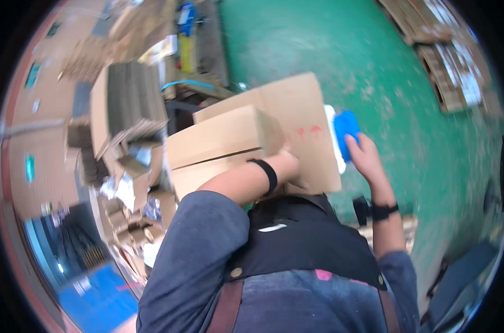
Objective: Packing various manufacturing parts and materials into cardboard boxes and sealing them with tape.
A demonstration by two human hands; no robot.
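A brown cardboard box (214,136) lies in front of me, with a wide cardboard flap or sheet (296,105) at its right that bears small red marks. My left hand (287,166) is at the box's right end, against the cardboard; its fingers are blurred and partly hidden. Beyond the flap's right edge, my right hand (365,158) is closed on a blue flat object (347,130) whose kind I cannot make out. A white piece (332,133) shows between that blue object and the flap, partly covered.
Stacked flat cardboard (132,100) stands to the left, above a heap of torn boxes and wrapping (138,222). Wooden pallets (440,72) sit at the far right on the green floor (296,33). A blue panel (96,297) is at the lower left.
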